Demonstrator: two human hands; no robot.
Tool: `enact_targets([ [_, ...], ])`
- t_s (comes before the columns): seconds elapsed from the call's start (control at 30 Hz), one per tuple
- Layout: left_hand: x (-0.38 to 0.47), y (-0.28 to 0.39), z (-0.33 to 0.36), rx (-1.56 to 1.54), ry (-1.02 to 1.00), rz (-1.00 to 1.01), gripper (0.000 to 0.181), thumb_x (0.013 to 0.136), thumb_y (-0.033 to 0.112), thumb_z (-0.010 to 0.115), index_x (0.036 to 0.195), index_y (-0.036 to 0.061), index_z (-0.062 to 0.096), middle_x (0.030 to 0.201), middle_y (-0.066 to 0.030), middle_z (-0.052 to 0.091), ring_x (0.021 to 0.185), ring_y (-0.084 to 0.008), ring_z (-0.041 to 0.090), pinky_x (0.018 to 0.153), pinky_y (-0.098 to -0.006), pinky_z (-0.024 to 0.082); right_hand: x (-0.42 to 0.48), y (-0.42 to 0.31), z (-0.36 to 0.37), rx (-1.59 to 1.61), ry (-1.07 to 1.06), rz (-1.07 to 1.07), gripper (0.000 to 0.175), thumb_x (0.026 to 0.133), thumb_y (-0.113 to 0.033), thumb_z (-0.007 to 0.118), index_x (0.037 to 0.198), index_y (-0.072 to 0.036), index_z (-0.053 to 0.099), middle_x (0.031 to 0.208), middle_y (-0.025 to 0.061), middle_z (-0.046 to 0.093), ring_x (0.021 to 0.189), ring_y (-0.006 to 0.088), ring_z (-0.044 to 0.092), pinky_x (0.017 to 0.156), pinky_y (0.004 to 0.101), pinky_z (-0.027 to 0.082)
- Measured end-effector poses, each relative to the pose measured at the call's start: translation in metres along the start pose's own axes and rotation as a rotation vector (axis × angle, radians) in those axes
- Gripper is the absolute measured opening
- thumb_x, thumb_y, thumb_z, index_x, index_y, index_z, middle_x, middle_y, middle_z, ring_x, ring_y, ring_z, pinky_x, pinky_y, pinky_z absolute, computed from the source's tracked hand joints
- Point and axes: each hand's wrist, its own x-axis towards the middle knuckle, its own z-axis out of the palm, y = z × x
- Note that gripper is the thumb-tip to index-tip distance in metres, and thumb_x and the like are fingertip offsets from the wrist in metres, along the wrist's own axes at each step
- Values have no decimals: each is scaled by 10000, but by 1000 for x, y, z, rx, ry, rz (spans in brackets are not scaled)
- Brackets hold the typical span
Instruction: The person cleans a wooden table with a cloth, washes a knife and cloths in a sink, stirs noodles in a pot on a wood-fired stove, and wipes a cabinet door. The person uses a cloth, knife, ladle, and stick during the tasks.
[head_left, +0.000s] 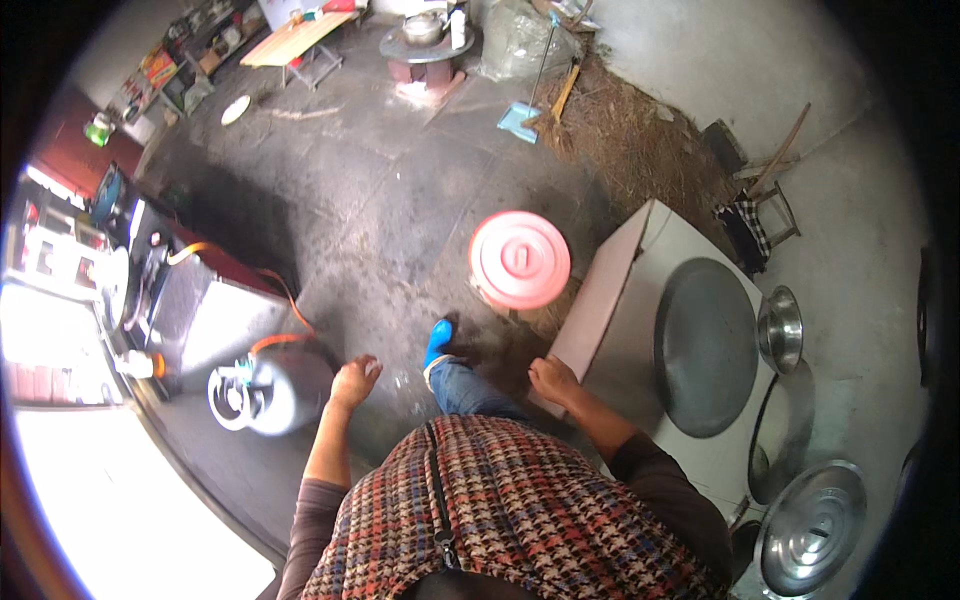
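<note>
My left hand (355, 381) hangs over the floor, right of a grey gas cylinder (289, 386) with an orange hose (281, 340). Its fingers are loosely curled, and whether they hold anything small is unclear. My right hand (553, 381) is loosely curled near the edge of a tiled stove counter (637, 315); its palm is hidden, and contact with the edge cannot be told. Ahead on the floor stands a round container under a pink plastic lid (520, 259). A large dark round wok lid or pan (706, 347) lies on the counter.
Steel basin (780, 330) and metal lid (814, 529) are by the right wall. Farther off are a blue dustpan (519, 122), a broom (564, 97), straw (637, 135), a round stove (426, 49) with a pot, and a wooden folding table (296, 39). A small stool (778, 214) stands right.
</note>
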Motion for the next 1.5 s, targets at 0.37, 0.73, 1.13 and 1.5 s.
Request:
enact_targets([
  [0.37, 109, -207, -111, -203, -237, -740, 278, 920, 322, 588, 963, 60, 672, 803, -164, 643, 755, -322, 656, 676, -437, 517, 149, 121, -6, 103, -688, 503, 409, 950, -380, 529, 872, -30, 725, 882, 137, 691, 777, 304, 662, 749, 416, 531],
  [0.73, 499, -180, -236, -186, -267, -601, 222, 918, 276, 598, 886, 64, 658, 671, -104, 572, 657, -234, 628, 570, -397, 485, 394, 91, -115, 638, 182, 598, 338, 960, -296, 606, 1201, -61, 639, 986, 112, 718, 796, 191, 700, 748, 344, 549],
  [1.13, 1076, 255, -233, -179, -332, 550, 226, 903, 167, 640, 1085, 35, 663, 907, -103, 714, 772, -203, 679, 659, -336, 546, 338, 63, -65, 923, 82, 1303, 427, 972, -263, 496, 658, -40, 679, 577, 115, 657, 508, 217, 660, 649, 349, 573],
  [1.5, 1082, 442, -155, 860, -288, 132, 333, 872, 302, 514, 864, 41, 722, 909, -214, 707, 844, -398, 684, 716, -525, 535, 420, 308, -160, 477, 337, 811, 244, 877, -305, 622, 808, -73, 654, 681, 111, 666, 749, 258, 665, 721, 449, 502],
])
